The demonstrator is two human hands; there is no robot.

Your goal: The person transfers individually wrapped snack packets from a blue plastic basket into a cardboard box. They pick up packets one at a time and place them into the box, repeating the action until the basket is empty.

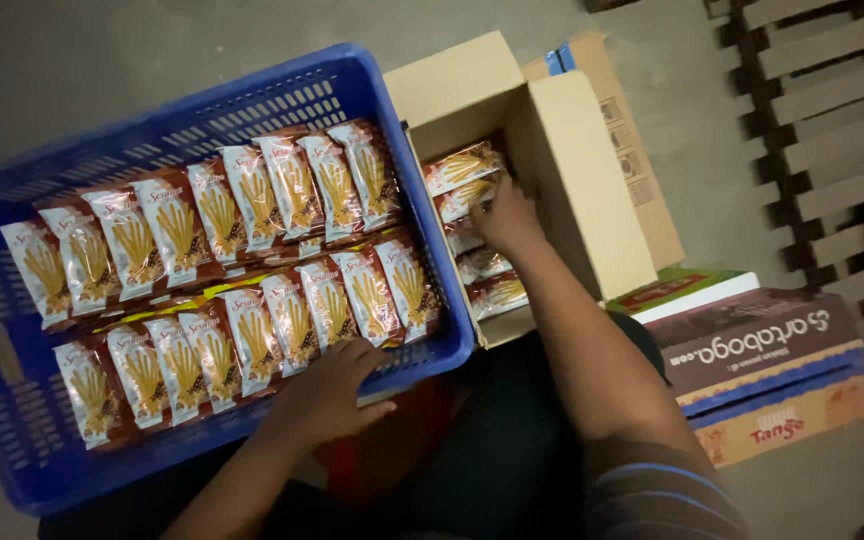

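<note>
Fingertips of right hand (508,218) vanish among packets (467,225) inside carton (572,170).

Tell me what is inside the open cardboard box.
The cardboard box holds a column of snack packets, with the right hand resting on them. The hand covers some packets; anything beneath them is hidden.
</note>
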